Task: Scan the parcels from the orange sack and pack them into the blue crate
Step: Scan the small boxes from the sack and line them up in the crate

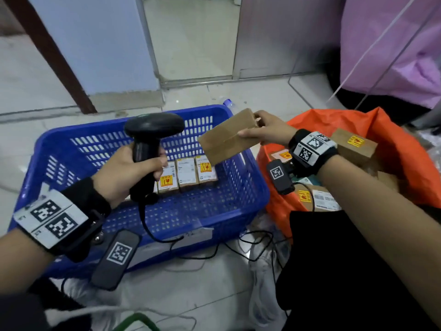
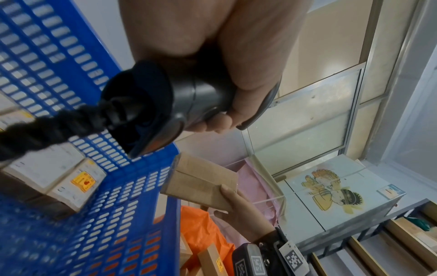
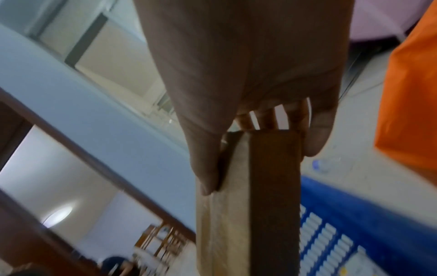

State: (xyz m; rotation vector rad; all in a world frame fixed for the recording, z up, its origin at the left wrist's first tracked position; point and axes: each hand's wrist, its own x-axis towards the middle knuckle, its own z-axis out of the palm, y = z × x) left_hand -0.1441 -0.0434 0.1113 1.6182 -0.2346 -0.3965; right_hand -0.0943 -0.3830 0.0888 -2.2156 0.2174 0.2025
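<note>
Brown cardboard, plain on the face turned up, makes the parcel [image 1: 228,137] a stiff, flat, light-looking box, judged easy to carry in one hand yet likely to dent at its corners if squeezed. It is held in the air above the right rim of the crate [image 1: 259,187], between that crate and the sack [image 1: 405,158], and touches neither. The right hand [image 1: 268,130] is pinched on its right short end, thumb on the upper face and fingers [image 3: 268,119] behind the far edge, as the right wrist view shows; that end, across the thin dimension, is judged the sound place to hold, since the broad faces are left free. The long axis is seen running from the sack side down toward the crate, the left end tilted lower and the broad face tipped toward the camera. No label is visible on the shown face, so it is probably underneath or behind; that cannot be told. The left hand [image 1: 128,170] is wrapped round the handle of the scanner [image 1: 152,137], whose head is raised over the crate just beside the parcel's low end. Labelled parcels [image 1: 187,174] are already lined up inside the crate, and more boxes [image 1: 355,145] remain in the sack.
</note>
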